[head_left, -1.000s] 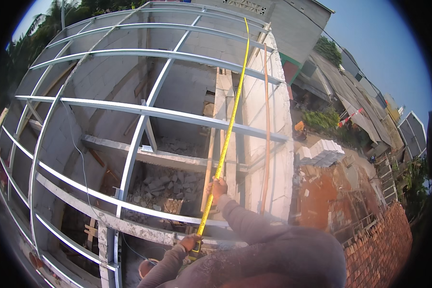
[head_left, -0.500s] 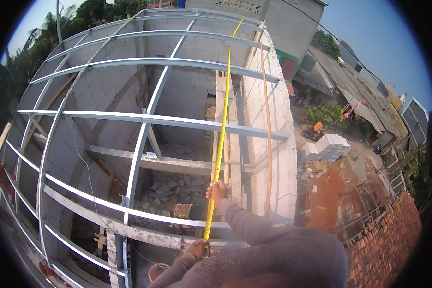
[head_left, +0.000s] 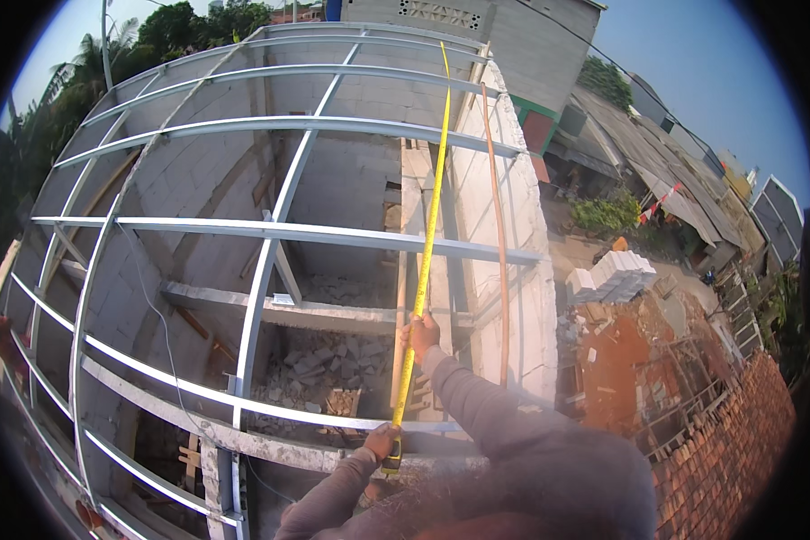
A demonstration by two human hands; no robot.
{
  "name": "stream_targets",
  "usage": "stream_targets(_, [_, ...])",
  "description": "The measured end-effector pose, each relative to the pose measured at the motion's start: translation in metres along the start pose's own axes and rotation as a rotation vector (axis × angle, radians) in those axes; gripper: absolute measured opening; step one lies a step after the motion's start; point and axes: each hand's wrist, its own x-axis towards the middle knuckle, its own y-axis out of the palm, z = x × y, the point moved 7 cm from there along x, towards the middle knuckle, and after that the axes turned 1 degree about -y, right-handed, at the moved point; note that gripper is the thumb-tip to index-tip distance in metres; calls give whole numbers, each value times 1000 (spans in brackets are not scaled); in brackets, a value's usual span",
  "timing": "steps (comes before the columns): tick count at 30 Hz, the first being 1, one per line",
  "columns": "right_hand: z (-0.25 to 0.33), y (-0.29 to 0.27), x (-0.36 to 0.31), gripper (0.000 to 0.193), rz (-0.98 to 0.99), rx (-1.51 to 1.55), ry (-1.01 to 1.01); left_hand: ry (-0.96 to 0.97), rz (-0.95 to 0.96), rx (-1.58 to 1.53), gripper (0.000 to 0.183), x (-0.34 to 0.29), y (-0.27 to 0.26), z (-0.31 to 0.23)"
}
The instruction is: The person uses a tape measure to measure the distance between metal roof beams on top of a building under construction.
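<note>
A long yellow tape measure blade [head_left: 435,198] stretches away from me over the metal roof frame [head_left: 351,236], its far tip close to the farthest beams. My right hand [head_left: 421,337] is closed around the blade partway along. Nearer to me, my left hand [head_left: 382,441] is closed at the tape's yellow-and-black case [head_left: 392,457], which hangs partly below the fingers. Whether the blade touches the beams it crosses cannot be made out.
Below the frame are block walls, concrete beams [head_left: 333,315] and rubble [head_left: 319,355]. An orange-brown hose or pipe [head_left: 498,198] lies along the right wall top. Outside stand stacked white blocks [head_left: 612,277] and a tiled roof [head_left: 729,441]. A thin cable [head_left: 166,333] hangs at left.
Both hands have moved forward and slightly right. The blade's far tip has shifted a little left, and the sharp bend near that end has mostly straightened.
</note>
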Motion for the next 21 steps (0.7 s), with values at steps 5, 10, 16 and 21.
stream_targets(5, [-35,-24,36,23,-8,-86,156,-80,-37,-66,28,37,13,34])
stream_targets(10, [-70,-38,74,22,19,-118,198,209,-86,299,30,89,24,83])
stream_targets(16, [-74,-63,134,25,-14,-127,176,-62,-103,-154,25,151,31,79])
stream_targets(21, [-75,-52,169,36,58,-328,105,100,-277,9,24,238,17,124])
